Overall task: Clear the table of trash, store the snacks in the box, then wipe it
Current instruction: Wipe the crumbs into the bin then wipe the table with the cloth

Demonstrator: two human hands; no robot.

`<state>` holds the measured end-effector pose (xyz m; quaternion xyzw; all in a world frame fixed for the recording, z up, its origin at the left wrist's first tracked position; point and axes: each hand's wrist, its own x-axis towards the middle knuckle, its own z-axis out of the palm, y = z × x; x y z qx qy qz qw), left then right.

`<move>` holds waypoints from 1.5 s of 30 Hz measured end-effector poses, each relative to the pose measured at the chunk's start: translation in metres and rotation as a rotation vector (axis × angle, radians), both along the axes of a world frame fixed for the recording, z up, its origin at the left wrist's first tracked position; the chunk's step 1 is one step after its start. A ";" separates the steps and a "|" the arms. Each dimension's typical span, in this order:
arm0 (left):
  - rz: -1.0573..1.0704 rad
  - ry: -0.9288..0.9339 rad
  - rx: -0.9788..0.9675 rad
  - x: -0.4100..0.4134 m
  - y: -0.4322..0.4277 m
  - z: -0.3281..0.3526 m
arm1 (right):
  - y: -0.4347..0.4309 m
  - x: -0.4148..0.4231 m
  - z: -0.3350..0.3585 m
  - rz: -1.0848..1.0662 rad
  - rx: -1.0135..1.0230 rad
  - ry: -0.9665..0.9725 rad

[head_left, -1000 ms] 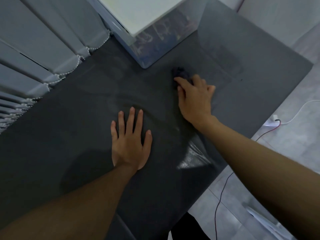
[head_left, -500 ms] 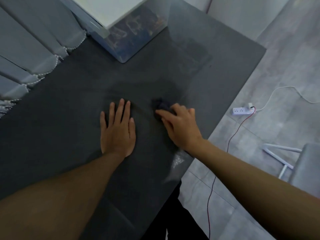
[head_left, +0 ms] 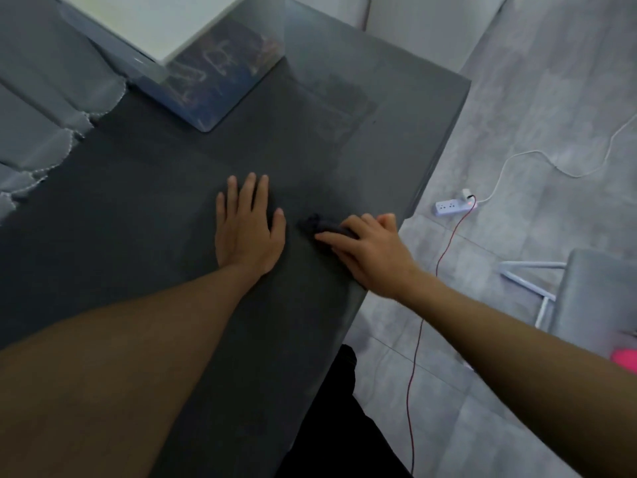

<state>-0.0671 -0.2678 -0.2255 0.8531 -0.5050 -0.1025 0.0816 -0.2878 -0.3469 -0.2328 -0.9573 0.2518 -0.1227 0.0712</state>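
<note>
Right now a small dark cloth [head_left: 322, 225] is pressed onto the dark table [head_left: 144, 188], a little right of the middle of the frame. It is held down by the right hand [head_left: 370, 251], whose fingers [head_left: 332, 240] are curled over it and closed on it. Only the left end of the cloth is seen; the rest is hidden under the hand.

Just beside it, to the left, the left hand [head_left: 246, 232] is laid flat on the table with its fingers spread. Nothing is held in it.

No trash and no loose snacks are seen on the table top, so the wiping step is judged to be the one in hand. The clear box [head_left: 220, 81] with its white lid [head_left: 151, 19] is set in the upper left of the frame, well apart from the cloth, and colored packs can be made out through its wall.

The cloth is very near the right edge of the table. If it is pushed too far that way, it could be swept off and dropped to the floor [head_left: 517, 132], where a white power strip [head_left: 453, 205] and a red cord [head_left: 424, 326] are lying. The cloth is small and bunched, so strips of the table could be missed. If the left hand is leaned on too hard, fresh marks could be left on the shiny top.
</note>
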 end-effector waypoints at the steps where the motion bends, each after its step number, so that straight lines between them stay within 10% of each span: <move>1: -0.026 0.000 0.015 -0.003 -0.007 -0.003 | -0.012 -0.003 -0.002 -0.092 -0.013 0.002; 5: 0.004 -0.084 0.080 -0.012 -0.017 -0.013 | -0.019 0.004 -0.006 -0.652 0.114 -0.118; 11: 0.015 -0.107 0.080 -0.010 -0.018 -0.015 | -0.015 -0.004 -0.004 -0.154 0.051 -0.058; 16: 0.009 -0.092 0.089 -0.010 -0.017 -0.014 | -0.065 0.012 -0.009 -0.742 0.159 -0.155; 22: 0.018 -0.104 0.083 -0.011 -0.018 -0.014 | -0.061 0.014 -0.001 -0.072 0.042 -0.050; 29: 0.008 -0.092 0.101 -0.010 -0.020 -0.013 | -0.124 0.045 -0.008 -0.551 0.065 -0.089; 36: 0.002 -0.105 0.144 -0.010 -0.021 -0.012 | -0.140 0.061 -0.002 0.092 -0.003 -0.042; 41: -0.003 -0.108 0.153 -0.009 -0.021 -0.010 | -0.169 0.104 -0.006 -0.522 0.165 -0.114; 45: -0.008 -0.103 0.168 -0.008 -0.021 -0.009 | -0.143 0.121 -0.005 0.063 0.089 -0.122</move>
